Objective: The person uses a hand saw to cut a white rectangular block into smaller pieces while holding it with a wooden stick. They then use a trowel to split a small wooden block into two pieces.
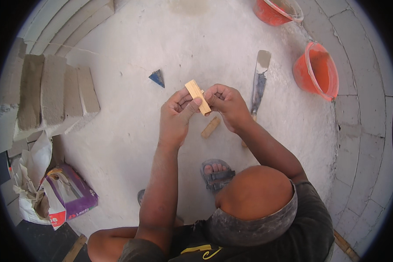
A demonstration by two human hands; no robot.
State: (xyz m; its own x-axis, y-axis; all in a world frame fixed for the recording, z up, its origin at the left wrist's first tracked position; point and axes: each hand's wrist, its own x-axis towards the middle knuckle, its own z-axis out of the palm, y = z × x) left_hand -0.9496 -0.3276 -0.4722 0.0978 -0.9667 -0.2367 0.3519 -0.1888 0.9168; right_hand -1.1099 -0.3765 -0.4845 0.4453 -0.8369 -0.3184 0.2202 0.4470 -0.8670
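Note:
Both of my hands are raised over the floor around a short, pale wooden block (194,91). My left hand (175,114) grips it, with the thumb pressed on its face and the fingers behind. At the block's right side, my right hand (228,104) pinches with thumb and fingers at its edge; a small wooden bit shows there, and the fingertips are partly hidden. A second, browner wooden piece (211,127) lies on the floor just below. A dark blue triangular piece (157,78) lies to the left, with a thin string running from it.
A long flat-bladed trowel (259,81) lies right of my hands. Two orange buckets (302,70) stand at the right and top right. Grey blocks (53,89) are stacked at left, above a torn purple and white bag (76,192). A block wall (351,111) curves along the right.

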